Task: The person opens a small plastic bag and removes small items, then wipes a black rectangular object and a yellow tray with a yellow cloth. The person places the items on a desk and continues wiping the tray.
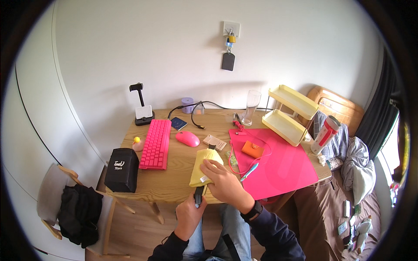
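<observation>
A folded yellow cloth (200, 165) with a small white tag is pressed under my right hand (217, 177), its fingers spread over the top. From the cloth's near end sticks a black handle-like part (198, 194), which my left hand (189, 212) grips at the table's front edge. A short black tip shows at the cloth's far end; the rest of the black object is hidden by the cloth. Just beyond are a beige card-like packet (214, 142) and a pink mouse (187, 139). A small green packet (231, 158) lies to the right of the cloth.
A pink keyboard (155, 144) and black case (121, 170) stand left. On the right are a pink desk mat (281, 169), orange wallet (252, 149), blue pen (249, 172), yellow two-tier rack (284, 127) and tumbler (325, 134). A tall glass (251, 107) stands near the wall.
</observation>
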A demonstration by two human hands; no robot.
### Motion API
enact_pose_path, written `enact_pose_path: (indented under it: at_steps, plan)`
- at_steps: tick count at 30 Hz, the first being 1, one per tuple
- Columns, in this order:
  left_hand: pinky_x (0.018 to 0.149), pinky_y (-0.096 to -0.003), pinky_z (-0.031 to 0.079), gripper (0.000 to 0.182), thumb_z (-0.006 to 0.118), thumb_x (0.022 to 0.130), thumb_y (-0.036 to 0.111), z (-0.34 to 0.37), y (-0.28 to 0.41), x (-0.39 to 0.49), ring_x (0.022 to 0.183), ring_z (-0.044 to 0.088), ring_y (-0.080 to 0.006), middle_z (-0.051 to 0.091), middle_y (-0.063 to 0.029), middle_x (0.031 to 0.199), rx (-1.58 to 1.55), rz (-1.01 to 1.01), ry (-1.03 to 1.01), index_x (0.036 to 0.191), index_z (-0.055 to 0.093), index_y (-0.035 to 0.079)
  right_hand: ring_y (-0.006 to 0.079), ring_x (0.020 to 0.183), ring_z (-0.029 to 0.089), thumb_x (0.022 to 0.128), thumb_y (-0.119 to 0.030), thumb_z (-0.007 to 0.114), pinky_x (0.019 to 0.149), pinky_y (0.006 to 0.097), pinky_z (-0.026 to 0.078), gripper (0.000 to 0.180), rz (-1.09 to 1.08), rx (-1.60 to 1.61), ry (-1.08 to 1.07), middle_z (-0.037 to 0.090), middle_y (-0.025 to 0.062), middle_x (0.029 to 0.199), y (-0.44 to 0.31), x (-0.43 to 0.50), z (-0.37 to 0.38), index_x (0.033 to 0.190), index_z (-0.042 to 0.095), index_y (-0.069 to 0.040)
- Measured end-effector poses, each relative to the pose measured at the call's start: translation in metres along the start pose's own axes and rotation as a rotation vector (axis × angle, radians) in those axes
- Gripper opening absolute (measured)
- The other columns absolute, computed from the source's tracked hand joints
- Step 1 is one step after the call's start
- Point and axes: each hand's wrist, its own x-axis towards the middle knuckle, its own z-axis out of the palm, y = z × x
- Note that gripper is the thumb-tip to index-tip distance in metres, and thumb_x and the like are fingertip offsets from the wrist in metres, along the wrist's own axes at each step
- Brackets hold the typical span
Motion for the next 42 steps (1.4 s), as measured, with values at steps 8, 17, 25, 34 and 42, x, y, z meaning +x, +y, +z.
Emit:
enact_pose_path:
  at_steps: [8,17,25,34,42]
  plan:
    - [0.059,-0.0518,0.055,0.027,0.081,0.086,0.030,0.017,-0.027,-0.008,0.065,0.069,-0.0427,0.068,-0.0191,0.067,0.029,0.058,-0.027,0.098,0.074,0.008,0.0330,0.137,0.056,0.076,-0.004,0.068,0.099,0.0402,0.060,0.060,-0.036,0.000,0.014,0.061,0.0154,0.141,-0.043,-0.022,-0.004,0.135,0.061,0.002]
    - [0.059,-0.0521,0.054,0.029,0.078,0.092,0.032,0.009,-0.015,-0.007,0.067,0.069,-0.0440,0.069,-0.0205,0.070,0.110,0.011,-0.036,0.096,0.071,0.004,0.0306,0.136,0.059,0.080,-0.004,0.065,0.093,0.0418,0.063,0.049,0.056,-0.009,0.004,0.063,0.0140,0.141,-0.029,-0.004,-0.004,0.128,0.064,0.001]
    - [0.057,-0.0493,0.053,0.026,0.075,0.093,0.024,-0.002,0.001,0.000,0.064,0.069,-0.0417,0.068,-0.0193,0.070,-0.044,0.006,-0.034,0.110,0.071,0.005,0.0399,0.144,0.050,0.087,-0.006,0.064,0.113,0.0457,0.051,0.053,0.028,-0.031,0.033,0.057,0.0253,0.147,0.037,0.023,0.011,0.138,0.057,0.007]
    - [0.058,-0.0481,0.053,0.033,0.076,0.092,0.022,0.001,-0.005,-0.001,0.066,0.069,-0.0415,0.069,-0.0196,0.072,-0.031,0.012,-0.020,0.120,0.071,0.006,0.0472,0.151,0.038,0.090,-0.002,0.060,0.122,0.0494,0.039,0.060,0.121,-0.038,-0.042,0.046,0.0313,0.158,0.051,0.039,0.014,0.148,0.048,0.007]
    - [0.057,-0.0484,0.053,0.025,0.080,0.089,0.025,0.002,-0.002,-0.001,0.067,0.069,-0.0424,0.068,-0.0215,0.071,-0.056,-0.021,-0.006,0.090,0.071,0.001,0.0469,0.148,0.043,0.088,-0.002,0.059,0.119,0.0498,0.044,0.062,0.027,-0.023,-0.046,0.047,0.0301,0.157,0.048,0.027,0.012,0.149,0.049,0.005]
